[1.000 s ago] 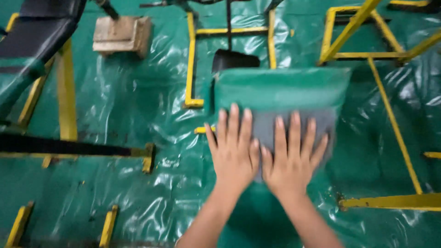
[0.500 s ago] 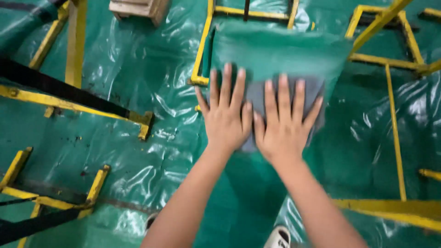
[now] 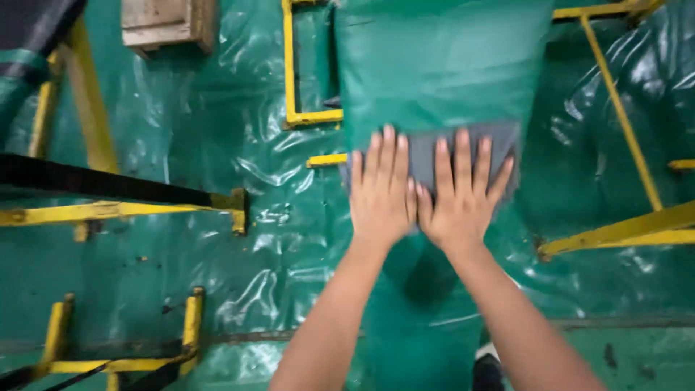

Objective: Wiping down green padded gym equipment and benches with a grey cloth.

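Basically we press both hands flat, fingers spread, on a grey cloth [image 3: 434, 156] lying on a green padded board [image 3: 441, 65]; left hand [image 3: 382, 195] and right hand [image 3: 460, 199] sit side by side, thumbs almost touching, gripping nothing. Around us: yellow metal frames [image 3: 293, 72], a wooden block [image 3: 163, 22] top left, a black strap [image 3: 101, 185], and crinkled green plastic sheeting [image 3: 239, 239] underneath. Our palms hide the cloth's near part; the board's far end is cut off. The cloth's long axis runs left-right.
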